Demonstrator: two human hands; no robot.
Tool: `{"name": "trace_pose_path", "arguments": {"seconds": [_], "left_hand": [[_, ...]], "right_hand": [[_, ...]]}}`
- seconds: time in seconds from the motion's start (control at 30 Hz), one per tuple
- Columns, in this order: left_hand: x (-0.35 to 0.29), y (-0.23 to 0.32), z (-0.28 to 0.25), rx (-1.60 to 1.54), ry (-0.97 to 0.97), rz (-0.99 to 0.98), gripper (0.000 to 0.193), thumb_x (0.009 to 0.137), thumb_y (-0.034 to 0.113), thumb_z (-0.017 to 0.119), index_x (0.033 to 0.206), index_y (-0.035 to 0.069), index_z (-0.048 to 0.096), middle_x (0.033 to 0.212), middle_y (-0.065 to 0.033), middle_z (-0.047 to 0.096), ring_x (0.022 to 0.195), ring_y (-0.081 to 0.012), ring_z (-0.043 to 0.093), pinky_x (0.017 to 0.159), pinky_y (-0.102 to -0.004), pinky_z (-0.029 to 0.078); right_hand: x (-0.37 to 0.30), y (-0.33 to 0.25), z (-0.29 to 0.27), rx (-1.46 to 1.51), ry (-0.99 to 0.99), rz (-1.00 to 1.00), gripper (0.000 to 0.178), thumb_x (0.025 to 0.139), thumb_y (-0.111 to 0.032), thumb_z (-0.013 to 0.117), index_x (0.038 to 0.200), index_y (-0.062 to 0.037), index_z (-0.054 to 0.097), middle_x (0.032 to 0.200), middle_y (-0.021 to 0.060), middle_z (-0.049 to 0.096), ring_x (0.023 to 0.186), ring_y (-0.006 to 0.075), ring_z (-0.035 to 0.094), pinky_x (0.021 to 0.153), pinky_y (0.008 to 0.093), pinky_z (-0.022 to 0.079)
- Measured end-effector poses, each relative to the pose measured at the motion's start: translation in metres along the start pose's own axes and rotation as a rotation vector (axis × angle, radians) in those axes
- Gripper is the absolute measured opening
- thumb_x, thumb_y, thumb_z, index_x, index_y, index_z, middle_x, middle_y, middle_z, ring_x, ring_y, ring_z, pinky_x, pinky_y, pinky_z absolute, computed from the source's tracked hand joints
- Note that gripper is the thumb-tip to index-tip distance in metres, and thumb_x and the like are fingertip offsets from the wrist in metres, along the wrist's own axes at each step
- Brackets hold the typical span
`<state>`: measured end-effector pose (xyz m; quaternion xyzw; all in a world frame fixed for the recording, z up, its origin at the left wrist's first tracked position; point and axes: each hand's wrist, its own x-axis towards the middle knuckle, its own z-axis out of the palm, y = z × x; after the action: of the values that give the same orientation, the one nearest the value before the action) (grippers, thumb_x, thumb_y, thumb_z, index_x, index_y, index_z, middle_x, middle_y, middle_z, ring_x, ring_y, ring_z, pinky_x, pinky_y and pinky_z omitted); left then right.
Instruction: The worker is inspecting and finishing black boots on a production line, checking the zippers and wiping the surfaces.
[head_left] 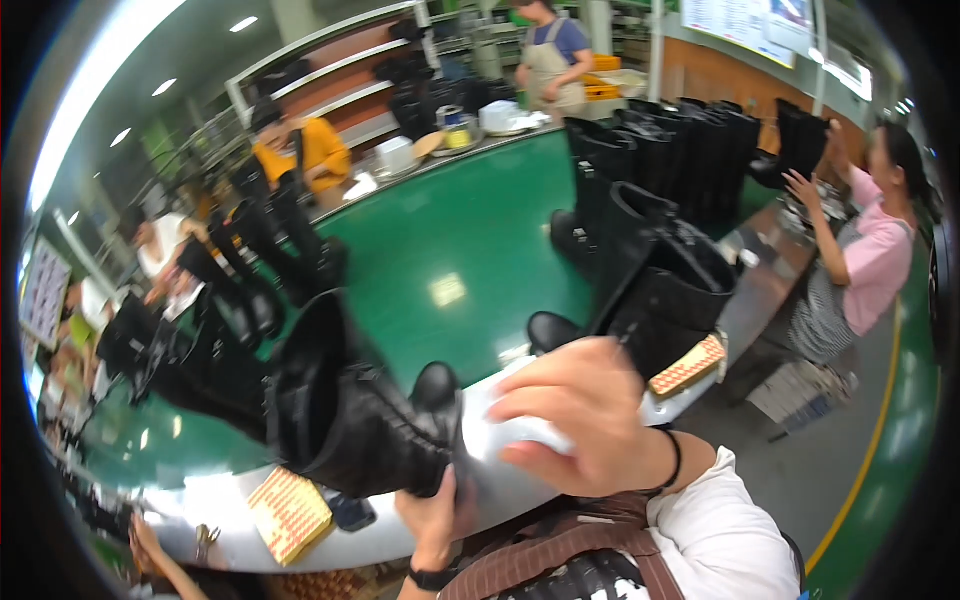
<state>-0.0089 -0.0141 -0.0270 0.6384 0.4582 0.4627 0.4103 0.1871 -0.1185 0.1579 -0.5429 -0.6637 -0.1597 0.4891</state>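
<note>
A tall black boot (375, 425) leans over the metal edge of the bench, its open shaft toward the left and its toe pointing away from me. My left hand (432, 515) grips it low, around the heel. Raised in front of me is my right hand (585, 415), its fingers curled and smeared by motion. Something whitish shows between thumb and fingers, too blurred to name. Just beyond this hand stands another tall black boot (670, 310), partly hidden by it.
Black boots (680, 150) crowd the right of the green belt (450, 230); more line its left. Patterned boxes (290, 515) (688, 366) lie along the metal edge. A person in pink (880, 240) handles a boot at right. Other people work across the belt and at left.
</note>
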Motion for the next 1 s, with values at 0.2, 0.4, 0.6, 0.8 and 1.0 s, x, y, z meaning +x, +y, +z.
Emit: {"name": "trace_pose_path", "arguments": {"seconds": [0.2,0.4,0.6,0.8,1.0], "left_hand": [[0.018,0.068,-0.065,0.912,-0.691,0.031,0.04,0.079,0.036,0.071,0.091,-0.002,0.068,0.074,-0.0164,0.068,0.067,-0.0346,0.066,0.064,-0.0381,0.052],[0.032,0.114,-0.008,0.238,-0.943,0.201,0.024,0.086,0.019,0.064,0.099,-0.002,0.066,0.079,-0.0118,0.067,0.072,-0.0151,0.065,0.064,-0.0265,0.049],[0.043,0.125,0.129,0.005,-0.697,0.51,0.072,0.086,0.03,0.067,0.143,0.007,0.03,0.12,-0.0194,0.052,0.112,-0.0364,0.053,0.086,-0.0404,0.047],[0.064,0.117,0.162,0.008,-0.663,0.143,0.034,0.092,0.025,0.058,0.115,0.001,0.057,0.095,-0.0192,0.064,0.084,-0.0376,0.061,0.075,-0.04,0.048],[0.062,0.08,0.157,-0.333,-0.793,0.163,0.056,0.078,0.025,0.072,0.124,0.001,0.052,0.105,-0.0138,0.061,0.092,-0.0204,0.059,0.08,-0.0312,0.049]], "right_hand": [[-0.017,0.016,-0.101,-0.817,0.113,0.276,0.061,0.07,-0.054,0.074,0.109,-0.0077,0.067,0.127,0.0159,0.048,0.119,0.0353,0.042,0.099,0.0455,0.034],[-0.039,0.015,-0.102,-0.217,-0.077,0.176,0.039,0.041,-0.026,0.091,0.073,-0.0156,0.071,0.134,0.017,0.046,0.131,0.0425,0.033,0.106,0.052,0.03],[-0.053,0.027,-0.105,-0.058,-0.01,0.206,0.042,0.04,-0.012,0.092,0.075,-0.0128,0.069,0.141,0.0217,0.035,0.136,0.0444,0.031,0.104,0.0526,0.038],[-0.052,0.045,-0.104,-0.172,0.122,0.229,0.035,0.055,-0.005,0.088,0.079,-0.0077,0.063,0.138,0.02,0.042,0.125,0.0332,0.047,0.095,0.0406,0.046],[-0.052,0.087,-0.078,-0.151,0.494,0.244,0.073,0.067,0.003,0.081,0.126,-0.0073,0.04,0.127,0.0154,0.049,0.113,0.0209,0.051,0.096,0.032,0.046]]}}
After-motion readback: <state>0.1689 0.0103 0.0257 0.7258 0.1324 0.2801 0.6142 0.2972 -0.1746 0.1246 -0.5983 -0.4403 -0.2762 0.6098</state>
